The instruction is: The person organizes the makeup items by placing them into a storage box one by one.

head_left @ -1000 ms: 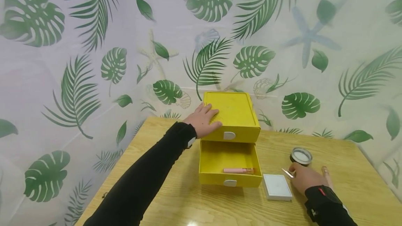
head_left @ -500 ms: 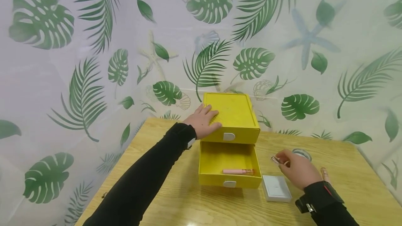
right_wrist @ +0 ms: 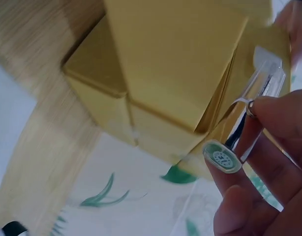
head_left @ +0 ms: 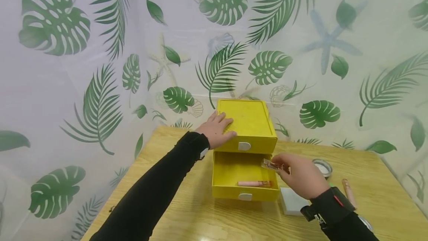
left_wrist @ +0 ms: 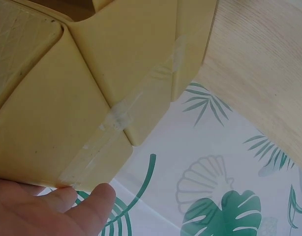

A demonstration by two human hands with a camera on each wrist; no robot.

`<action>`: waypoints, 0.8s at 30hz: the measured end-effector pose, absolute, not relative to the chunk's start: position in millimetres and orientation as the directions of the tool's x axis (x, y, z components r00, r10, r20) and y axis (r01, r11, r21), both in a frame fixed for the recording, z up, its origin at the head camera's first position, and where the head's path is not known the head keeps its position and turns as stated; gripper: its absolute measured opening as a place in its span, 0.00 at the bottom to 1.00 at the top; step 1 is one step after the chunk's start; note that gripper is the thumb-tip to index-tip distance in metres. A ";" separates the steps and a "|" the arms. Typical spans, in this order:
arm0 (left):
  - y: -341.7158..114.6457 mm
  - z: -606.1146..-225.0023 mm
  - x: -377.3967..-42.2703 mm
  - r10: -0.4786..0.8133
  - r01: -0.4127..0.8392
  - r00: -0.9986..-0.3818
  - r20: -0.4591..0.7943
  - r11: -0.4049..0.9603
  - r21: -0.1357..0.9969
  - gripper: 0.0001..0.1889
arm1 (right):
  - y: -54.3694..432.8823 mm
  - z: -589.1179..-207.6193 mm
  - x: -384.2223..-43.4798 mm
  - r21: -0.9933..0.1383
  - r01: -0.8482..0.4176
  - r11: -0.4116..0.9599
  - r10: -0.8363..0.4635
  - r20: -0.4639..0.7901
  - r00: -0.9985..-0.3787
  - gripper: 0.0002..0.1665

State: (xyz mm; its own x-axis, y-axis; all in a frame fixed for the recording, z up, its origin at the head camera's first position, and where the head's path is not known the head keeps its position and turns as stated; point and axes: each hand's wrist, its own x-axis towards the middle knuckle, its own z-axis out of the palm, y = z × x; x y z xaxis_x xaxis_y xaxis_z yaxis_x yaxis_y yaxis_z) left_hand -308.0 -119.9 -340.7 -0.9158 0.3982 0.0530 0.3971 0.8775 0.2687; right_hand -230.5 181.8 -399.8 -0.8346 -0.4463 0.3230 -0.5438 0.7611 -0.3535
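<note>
A yellow two-tier drawer box (head_left: 245,116) stands on the table with its lower drawer (head_left: 222,191) pulled out. Inside that drawer lies a slim pink tube (head_left: 247,183). My left hand (head_left: 215,130) rests on the box's top left edge, fingers spread. My right hand (head_left: 304,176) pinches a small clear tube (head_left: 270,164) between thumb and fingers, over the right side of the drawer. In the right wrist view, the clear tube (right_wrist: 222,158) has an oval end with a green label and something dark inside; fingers hide part of it.
A white square box (head_left: 291,202) sits right of the drawer, partly behind the right hand. Beyond it is a round jar with a clear lid (head_left: 323,167). Another pink tube (head_left: 349,193) lies farther right. A leaf-print sheet (head_left: 187,66) hangs behind the table.
My right hand has lifted the clear tube from beside the round jar and carried it left to the drawer. My left hand has stayed on the box.
</note>
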 end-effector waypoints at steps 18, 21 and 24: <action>-119.2 -342.4 -311.0 0.388 0.386 -0.921 0.050 0.881 0.274 0.35 | 140.9 -406.6 -252.2 -0.202 -0.642 0.740 -0.597 0.242 -0.765 0.09; -119.2 -340.9 -311.5 0.387 0.385 -0.921 0.047 0.881 0.275 0.35 | 137.5 -408.1 -258.2 -0.163 -0.643 0.749 -0.604 0.231 -0.763 0.07; -119.0 -341.1 -311.5 0.386 0.384 -0.921 0.048 0.882 0.273 0.35 | 133.4 -409.9 -262.7 -0.119 -0.632 0.766 -0.604 0.203 -0.771 0.06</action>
